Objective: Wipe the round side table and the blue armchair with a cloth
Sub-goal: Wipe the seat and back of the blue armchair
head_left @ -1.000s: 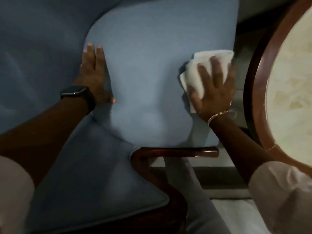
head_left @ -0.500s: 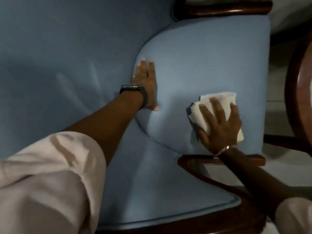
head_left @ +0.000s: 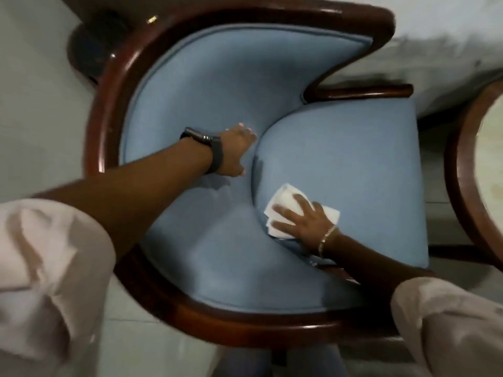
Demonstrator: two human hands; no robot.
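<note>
Right hand (head_left: 302,220) flat, fingers spread on white cloth (head_left: 285,198) at blue armchair (head_left: 353,164) seat's near edge, left hand (head_left: 235,152) open, braced against armchair's backrest

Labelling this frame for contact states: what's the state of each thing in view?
White folded cloth: pressed flat on the seat cushion's inner edge.
Right hand: fingers spread on the cloth.
Left hand: open, flat on the backrest.
Blue upholstered armchair with dark wooden frame: upright, unoccupied.
Round wood-rimmed side table: right of the chair, untouched.
</note>
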